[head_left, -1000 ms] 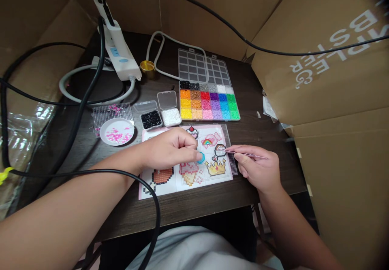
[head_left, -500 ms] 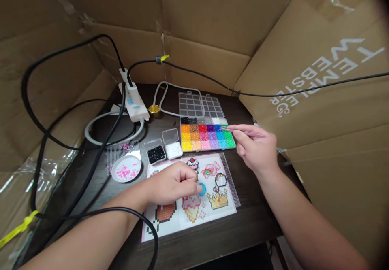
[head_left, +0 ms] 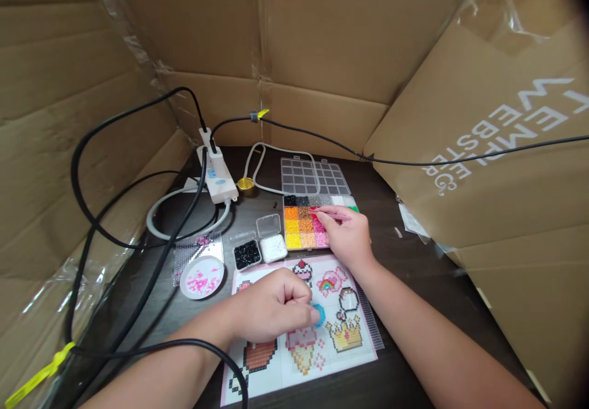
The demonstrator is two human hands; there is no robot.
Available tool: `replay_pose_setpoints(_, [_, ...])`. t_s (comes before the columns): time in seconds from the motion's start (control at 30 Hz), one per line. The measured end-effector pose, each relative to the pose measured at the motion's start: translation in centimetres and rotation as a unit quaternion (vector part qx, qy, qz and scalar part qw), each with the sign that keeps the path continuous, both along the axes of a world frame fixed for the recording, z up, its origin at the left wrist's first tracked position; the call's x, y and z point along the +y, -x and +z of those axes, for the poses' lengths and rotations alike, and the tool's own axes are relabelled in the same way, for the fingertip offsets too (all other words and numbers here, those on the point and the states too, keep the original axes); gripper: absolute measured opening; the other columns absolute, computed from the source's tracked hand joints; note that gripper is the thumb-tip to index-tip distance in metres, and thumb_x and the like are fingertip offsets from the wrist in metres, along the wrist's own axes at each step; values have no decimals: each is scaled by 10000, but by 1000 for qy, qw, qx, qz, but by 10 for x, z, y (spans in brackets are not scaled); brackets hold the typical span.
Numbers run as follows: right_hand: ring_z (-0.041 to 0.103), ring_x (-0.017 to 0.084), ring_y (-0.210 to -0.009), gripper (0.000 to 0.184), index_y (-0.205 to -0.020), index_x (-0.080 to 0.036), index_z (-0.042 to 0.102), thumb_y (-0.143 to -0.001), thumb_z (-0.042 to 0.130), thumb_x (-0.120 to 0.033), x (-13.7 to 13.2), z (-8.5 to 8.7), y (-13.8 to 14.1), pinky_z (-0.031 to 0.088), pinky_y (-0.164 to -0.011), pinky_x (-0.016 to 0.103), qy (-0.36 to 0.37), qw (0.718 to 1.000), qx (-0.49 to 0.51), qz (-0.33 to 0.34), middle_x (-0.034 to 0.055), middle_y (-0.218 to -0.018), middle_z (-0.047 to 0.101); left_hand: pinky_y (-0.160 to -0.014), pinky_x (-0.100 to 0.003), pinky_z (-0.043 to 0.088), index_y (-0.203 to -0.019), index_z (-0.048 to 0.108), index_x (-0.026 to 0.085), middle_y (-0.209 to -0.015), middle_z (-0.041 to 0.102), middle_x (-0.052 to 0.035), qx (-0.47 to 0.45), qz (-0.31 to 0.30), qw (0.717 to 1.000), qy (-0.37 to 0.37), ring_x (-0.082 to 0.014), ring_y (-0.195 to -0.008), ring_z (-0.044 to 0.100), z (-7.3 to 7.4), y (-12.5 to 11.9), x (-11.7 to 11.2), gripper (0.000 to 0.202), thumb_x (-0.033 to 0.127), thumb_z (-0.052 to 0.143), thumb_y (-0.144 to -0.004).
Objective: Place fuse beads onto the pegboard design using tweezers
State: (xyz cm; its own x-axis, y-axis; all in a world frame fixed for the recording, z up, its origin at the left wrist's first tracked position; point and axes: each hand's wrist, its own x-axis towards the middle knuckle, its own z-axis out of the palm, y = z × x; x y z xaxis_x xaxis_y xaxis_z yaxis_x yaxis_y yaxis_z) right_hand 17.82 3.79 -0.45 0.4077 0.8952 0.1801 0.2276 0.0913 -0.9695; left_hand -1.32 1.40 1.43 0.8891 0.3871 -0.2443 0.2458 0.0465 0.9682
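My right hand [head_left: 347, 234] pinches a pair of pink tweezers [head_left: 338, 216], their tips over the brown and red cells of the bead box [head_left: 292, 225]. It covers the purple, blue and most green cells. My left hand [head_left: 280, 305] is curled over the pattern sheet [head_left: 338, 369], thumb and finger closed at the edge of a small round blue piece [head_left: 319, 315]. Printed on the sheet are pixel pictures, among them a crown [head_left: 345, 335] and an ice cream cone [head_left: 302, 354]. Clear pegboard shows at the sheet's right edge.
Small open boxes of black beads [head_left: 247, 254] and white beads [head_left: 273, 248] stand left of the bead box. Further left are a white dish [head_left: 216, 286] of pink beads and a power strip [head_left: 218, 176]. A black cable [head_left: 202, 343] crosses over my left forearm. Cardboard walls surround the table.
My right hand has moved left with the tweezers, from the blue and green cells to the brown and red ones. My left hand stays on the sheet. The whole view has shifted slightly.
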Motion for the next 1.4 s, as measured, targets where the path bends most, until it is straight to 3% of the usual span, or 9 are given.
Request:
replay_pose_setpoints(0.67, [745,222,-761,127,-772,-173,783,-743,720,-280,2,-5,4,594,-729,338,-5,1000,-22,-21,74,-814,799,-486,-273,169,-502,307,206,-490,243,89,-10,-1,1000,-4,-70,-488,209,0,0,-1,480,358,629,-825])
replay_pose_setpoints(0.97, [744,206,-777,123,-784,-163,787,-742,741,-269,-7,8,5,602,-724,317,-23,999,13,-34,79,-833,798,-490,-263,186,-509,323,204,-487,259,90,-3,6,1000,8,-68,-488,228,-3,1,-2,467,380,635,-808])
replay_pose_setpoints(1.03, [704,171,-638,143,-799,-161,787,-752,749,-291,-14,16,2,579,-597,285,-22,999,21,-37,65,-762,780,-490,-261,196,-508,321,205,-487,267,89,-9,9,1000,5,-68,-489,234,-4,0,-2,467,379,634,-807])
replay_pose_setpoints(1.13, [498,90,-366,206,-847,-151,784,-757,776,-337,-34,28,-5,416,-360,226,0,998,56,-35,11,-559,689,-489,-257,194,-509,303,205,-490,257,89,-25,6,1000,-1,-65,-489,227,-3,0,-1,480,381,629,-815])
replay_pose_setpoints(1.27, [411,66,-318,255,-917,-165,788,-784,789,-383,-73,31,-22,312,-306,187,38,996,80,-12,-29,-433,585,-480,-253,178,-508,300,200,-498,235,90,-33,-2,999,-17,-58,-484,216,-1,-1,0,488,380,622,-827])
replay_pose_setpoints(1.4, [385,54,-305,290,-933,-168,790,-785,804,-418,-115,14,-38,286,-297,177,117,987,106,-15,-17,-429,590,-480,-259,173,-514,288,205,-509,231,87,-34,-6,999,-27,-61,-488,215,-2,-2,1,482,366,610,-836])
